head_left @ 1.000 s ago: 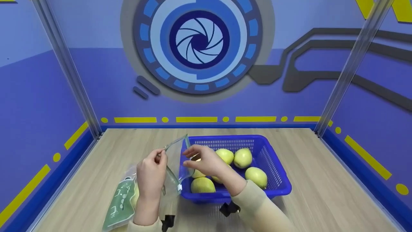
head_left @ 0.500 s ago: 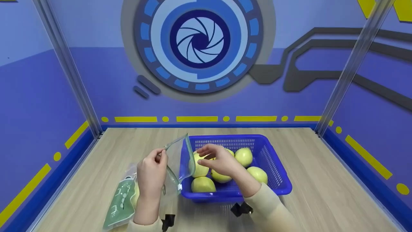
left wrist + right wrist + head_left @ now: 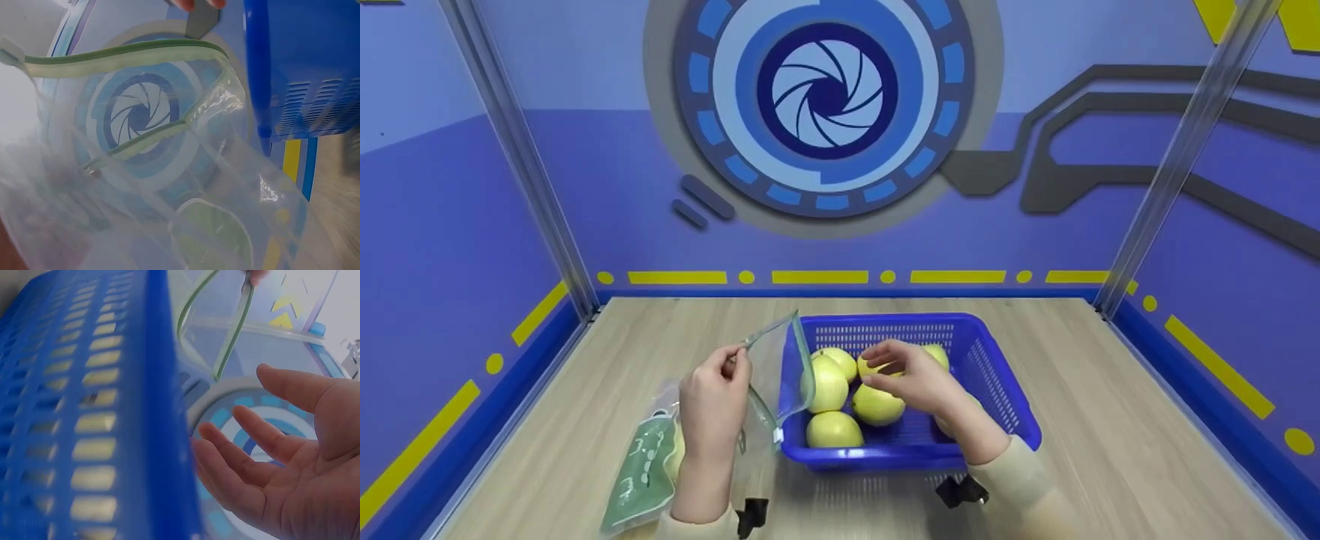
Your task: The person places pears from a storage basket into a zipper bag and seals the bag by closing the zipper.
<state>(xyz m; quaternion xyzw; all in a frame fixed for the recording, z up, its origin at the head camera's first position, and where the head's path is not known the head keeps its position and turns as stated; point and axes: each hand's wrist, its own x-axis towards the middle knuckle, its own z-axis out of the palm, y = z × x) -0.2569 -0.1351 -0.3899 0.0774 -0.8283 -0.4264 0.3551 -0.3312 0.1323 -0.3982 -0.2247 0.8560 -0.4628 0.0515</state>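
My left hand (image 3: 714,405) pinches the rim of a clear zip bag (image 3: 769,375), whose green-edged mouth gapes toward the basket. In the left wrist view the green zip strip (image 3: 124,56) and a pale green print show on the bag. Over the blue basket (image 3: 911,454) hovers my right hand (image 3: 919,375), fingers loosely bent and holding nothing; its bare palm (image 3: 315,478) faces the right wrist camera. Several round yellow-green fruits, which look like pears (image 3: 834,430), lie in the basket. The hand partly hides some of them.
Left of my left forearm lies another clear bag (image 3: 639,472) with a green print and something pale yellow inside. The wooden table (image 3: 1110,420) is enclosed by blue panels (image 3: 585,187) at the back and both sides.
My right hand has moved away from the bag's mouth, rightward over the basket, uncovering pears at the left. The left hand and its bag have stayed in place.
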